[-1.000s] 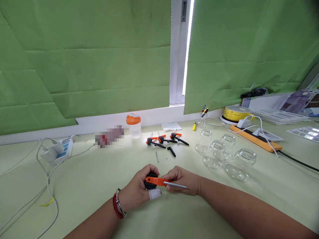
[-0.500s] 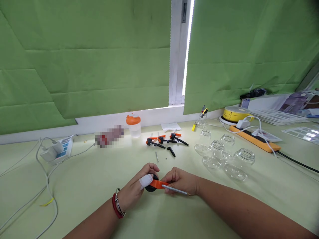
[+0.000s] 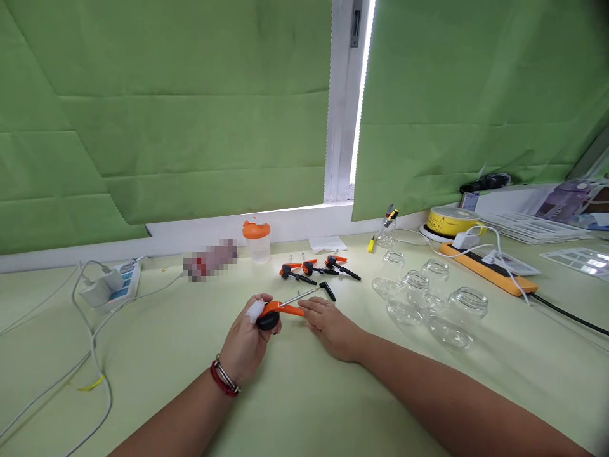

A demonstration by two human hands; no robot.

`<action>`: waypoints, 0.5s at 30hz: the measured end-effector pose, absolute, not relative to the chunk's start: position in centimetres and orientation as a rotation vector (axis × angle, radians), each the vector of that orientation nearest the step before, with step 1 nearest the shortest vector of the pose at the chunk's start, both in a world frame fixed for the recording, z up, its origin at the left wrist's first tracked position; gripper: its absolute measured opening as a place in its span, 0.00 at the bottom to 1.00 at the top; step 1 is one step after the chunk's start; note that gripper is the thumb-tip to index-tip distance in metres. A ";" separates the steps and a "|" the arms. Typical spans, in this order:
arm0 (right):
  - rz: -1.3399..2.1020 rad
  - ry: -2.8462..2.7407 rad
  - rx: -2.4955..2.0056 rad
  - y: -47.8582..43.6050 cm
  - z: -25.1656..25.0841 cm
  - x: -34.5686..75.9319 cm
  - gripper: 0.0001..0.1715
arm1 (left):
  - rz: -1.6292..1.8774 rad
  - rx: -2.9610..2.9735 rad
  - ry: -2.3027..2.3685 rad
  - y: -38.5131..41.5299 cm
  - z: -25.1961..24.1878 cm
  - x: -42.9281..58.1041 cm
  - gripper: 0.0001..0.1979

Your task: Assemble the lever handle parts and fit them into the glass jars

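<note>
The head camera is showing my left hand (image 3: 250, 339) clamping an orange-and-black piece (image 3: 271, 308) over the pale green table (image 3: 157, 368), with the thumb and fingers closing around its rounded black end. The piece is sitting between my two hands, its orange bar pointing toward my right, and a thin metal rod (image 3: 297, 298) is slanting away from it toward a loose black handle (image 3: 327, 291) lying on the table. A white wrapping (image 3: 255, 311) is covering one digit of my left hand, and bracelets (image 3: 223, 377) are circling that wrist. My right hand (image 3: 335, 330) is stretching palm down, its fingers lying side by side and reaching to the tip of the orange bar; I cannot tell whether they are pinching anything. Just beyond my hands, three similar orange-and-black assemblies (image 3: 314, 268) are lying in a row, with a folded white paper (image 3: 328, 244) resting behind them. A cup with an orange lid (image 3: 255, 230) is standing near the wall, to their left. Off to my right, four clear glass jars (image 3: 469, 311) are standing close together, and an orange power strip (image 3: 488, 270) is lying behind them.
</note>
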State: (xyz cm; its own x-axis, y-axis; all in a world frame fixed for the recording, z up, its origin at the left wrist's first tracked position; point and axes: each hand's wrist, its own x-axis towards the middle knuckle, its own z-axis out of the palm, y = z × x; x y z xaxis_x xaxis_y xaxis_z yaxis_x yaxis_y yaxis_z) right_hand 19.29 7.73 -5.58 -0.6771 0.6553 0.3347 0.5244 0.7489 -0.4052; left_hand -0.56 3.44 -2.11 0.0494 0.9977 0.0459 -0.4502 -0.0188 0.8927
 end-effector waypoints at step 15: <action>-0.206 -2.937 -0.482 3.4 -4.5 18.0 0.17 | 1.413 0.867 0.806 3.9 -2.7 -0.6 0.10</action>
